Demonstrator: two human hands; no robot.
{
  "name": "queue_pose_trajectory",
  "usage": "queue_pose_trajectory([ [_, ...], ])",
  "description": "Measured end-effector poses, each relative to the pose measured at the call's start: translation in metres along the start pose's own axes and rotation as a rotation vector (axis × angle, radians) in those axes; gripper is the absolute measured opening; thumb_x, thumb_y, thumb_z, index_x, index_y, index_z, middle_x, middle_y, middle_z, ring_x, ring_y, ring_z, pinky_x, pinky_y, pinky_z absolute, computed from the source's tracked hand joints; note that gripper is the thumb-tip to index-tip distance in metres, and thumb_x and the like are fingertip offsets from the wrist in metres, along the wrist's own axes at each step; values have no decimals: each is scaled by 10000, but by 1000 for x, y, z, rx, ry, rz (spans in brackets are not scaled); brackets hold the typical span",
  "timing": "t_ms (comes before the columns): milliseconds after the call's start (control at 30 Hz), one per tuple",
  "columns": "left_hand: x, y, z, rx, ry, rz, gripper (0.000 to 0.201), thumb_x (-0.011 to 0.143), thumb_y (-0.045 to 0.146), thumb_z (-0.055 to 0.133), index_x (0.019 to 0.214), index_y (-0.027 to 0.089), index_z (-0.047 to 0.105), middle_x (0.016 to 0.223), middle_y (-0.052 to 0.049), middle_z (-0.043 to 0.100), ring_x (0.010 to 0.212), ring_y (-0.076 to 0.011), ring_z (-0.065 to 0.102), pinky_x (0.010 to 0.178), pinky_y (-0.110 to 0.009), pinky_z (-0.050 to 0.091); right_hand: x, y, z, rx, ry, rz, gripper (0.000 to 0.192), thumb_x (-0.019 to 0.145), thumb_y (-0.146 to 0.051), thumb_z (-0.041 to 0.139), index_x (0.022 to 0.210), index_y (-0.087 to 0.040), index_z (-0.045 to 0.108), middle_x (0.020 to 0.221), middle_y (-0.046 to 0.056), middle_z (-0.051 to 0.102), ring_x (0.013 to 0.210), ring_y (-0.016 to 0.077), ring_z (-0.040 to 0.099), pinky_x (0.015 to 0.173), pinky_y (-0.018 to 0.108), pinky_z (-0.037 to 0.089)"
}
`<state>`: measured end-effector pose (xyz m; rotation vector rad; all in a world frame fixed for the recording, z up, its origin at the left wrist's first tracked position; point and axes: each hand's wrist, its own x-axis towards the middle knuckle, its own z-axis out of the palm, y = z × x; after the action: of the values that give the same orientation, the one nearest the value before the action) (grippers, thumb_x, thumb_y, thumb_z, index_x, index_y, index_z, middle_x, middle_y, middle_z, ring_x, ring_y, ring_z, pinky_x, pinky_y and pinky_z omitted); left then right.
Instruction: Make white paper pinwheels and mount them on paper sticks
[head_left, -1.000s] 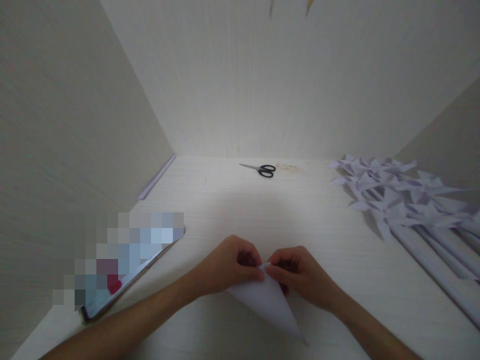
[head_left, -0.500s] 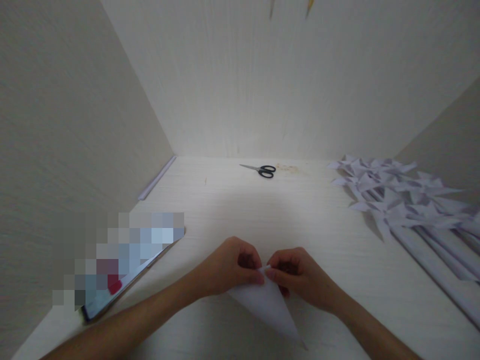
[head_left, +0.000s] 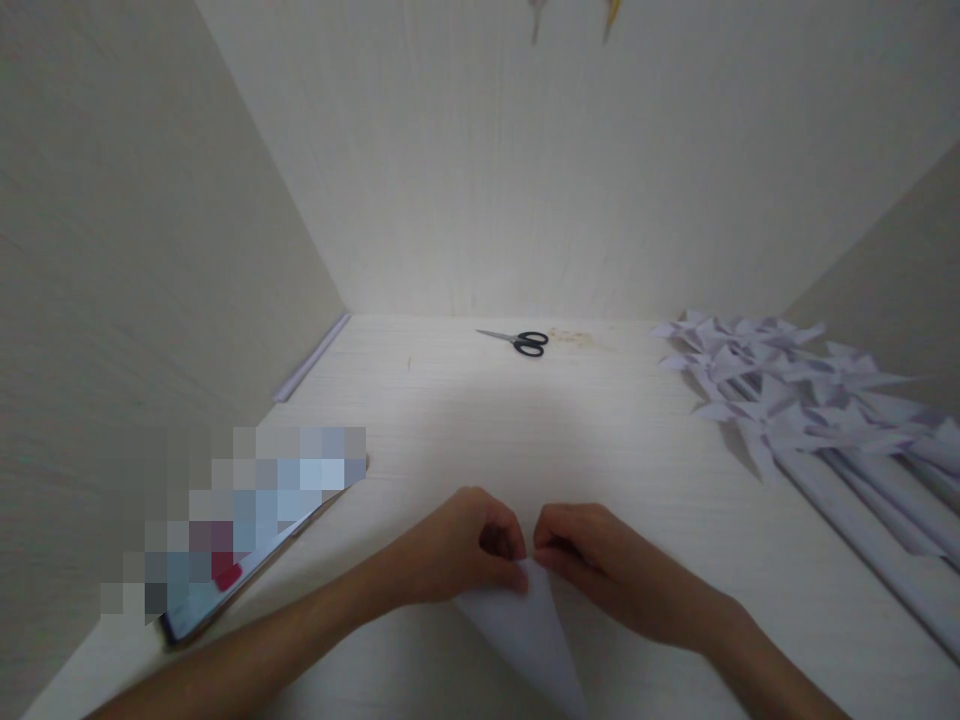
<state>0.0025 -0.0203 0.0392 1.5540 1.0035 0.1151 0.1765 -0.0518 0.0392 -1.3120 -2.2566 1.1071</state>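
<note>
Head view: your left hand (head_left: pixel 461 550) and right hand (head_left: pixel 592 560) each close a fingertip grip on the top edge of a smooth white paper cone (head_left: pixel 525 630), tapering toward 5 o'clock on the pale wood-grain tabletop (head_left: pixel 570 430), knuckles curled.

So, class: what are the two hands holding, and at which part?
Left hand and right hand both pinch a folded white paper triangle at its top end; its long point faces the person.
</note>
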Motion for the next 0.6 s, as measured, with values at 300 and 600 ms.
queue_pose_trajectory([
  [300, 2, -2, 1, -2, -5, 6, 161, 541, 253, 641, 602, 115, 586, 495, 54, 461, 468, -52, 375, 433, -177, 269, 0, 2, 1, -37, -33, -23, 178, 811, -162, 370, 666, -170, 472, 671, -4, 535, 628, 104, 471, 577, 213, 343],
  [600, 1, -1, 1, 26, 1, 6, 167, 550, 264, 634, 618, 117, 591, 508, 45, 484, 479, -56, 401, 435, -171, 280, 0, 2, 1, -31, -39, -6, 175, 812, -164, 362, 673, -172, 469, 689, -1, 541, 640, 107, 470, 582, 215, 338],
])
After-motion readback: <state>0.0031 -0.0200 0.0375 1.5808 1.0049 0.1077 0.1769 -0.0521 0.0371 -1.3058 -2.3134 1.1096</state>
